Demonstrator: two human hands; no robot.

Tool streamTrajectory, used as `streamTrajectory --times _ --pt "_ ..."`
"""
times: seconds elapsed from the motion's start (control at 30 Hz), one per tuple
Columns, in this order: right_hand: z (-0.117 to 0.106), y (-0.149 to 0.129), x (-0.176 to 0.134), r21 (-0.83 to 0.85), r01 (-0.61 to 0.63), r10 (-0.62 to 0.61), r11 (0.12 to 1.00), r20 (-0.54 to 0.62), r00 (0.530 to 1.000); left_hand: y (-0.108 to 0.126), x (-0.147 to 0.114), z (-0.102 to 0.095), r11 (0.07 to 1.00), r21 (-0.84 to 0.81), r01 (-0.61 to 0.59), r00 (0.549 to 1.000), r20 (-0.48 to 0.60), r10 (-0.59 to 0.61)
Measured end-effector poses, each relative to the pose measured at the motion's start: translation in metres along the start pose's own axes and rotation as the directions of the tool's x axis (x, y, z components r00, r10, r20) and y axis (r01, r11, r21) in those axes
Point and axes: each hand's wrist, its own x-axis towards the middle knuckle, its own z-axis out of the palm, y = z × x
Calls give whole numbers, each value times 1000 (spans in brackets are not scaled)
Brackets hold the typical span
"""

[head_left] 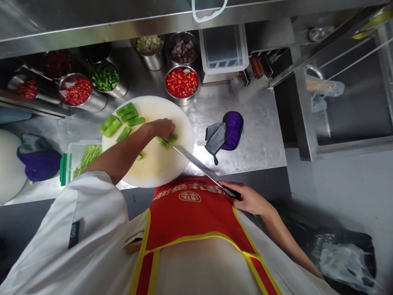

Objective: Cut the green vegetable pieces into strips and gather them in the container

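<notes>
On the board [153, 168], green pieces [163, 142] are touched by the nearer left hand [163, 128], its grip unclear, while the right-hand [247, 197]-held knife [199, 165] is slanted tip-first toward them from lower right.

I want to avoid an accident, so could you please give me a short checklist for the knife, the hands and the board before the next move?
1. Knife held by its handle in the right hand: ok.
2. Whole blade above the cutting board: not ok; much of it extends past the edge, towards the apron.
3. Left hand apart from the blade: ok, but near its tip.
4. Left fingertips tucked in: cannot tell.
5. Purple-and-grey cloth off the board: ok.
6. Board steady underneath: cannot tell.
</notes>
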Motion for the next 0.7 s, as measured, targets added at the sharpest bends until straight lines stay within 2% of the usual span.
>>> streamTrajectory --times 0.2,0.4,0.47,0.6,0.7 --pt "0 3 -2 24 6 -5 1000 -15 1000 -3 -10 8 999 -40 -25 999 -39 24" --pt "-1 5 -4 61 -27 29 998 -26 999 -4 -9 12 996 -36 76 996 47 -74" --pt "0 7 -3 83 -31 33 996 -29 999 -4 -11 14 995 -64 75 996 56 -72" --pt "3 9 1 107 -20 24 994 -32 999 -5 -21 16 994 -96 41 999 5 -41" --pt "4 10 3 107 -10 14 994 -39 999 -10 -31 13 977 -174 125 992 -12 -129"
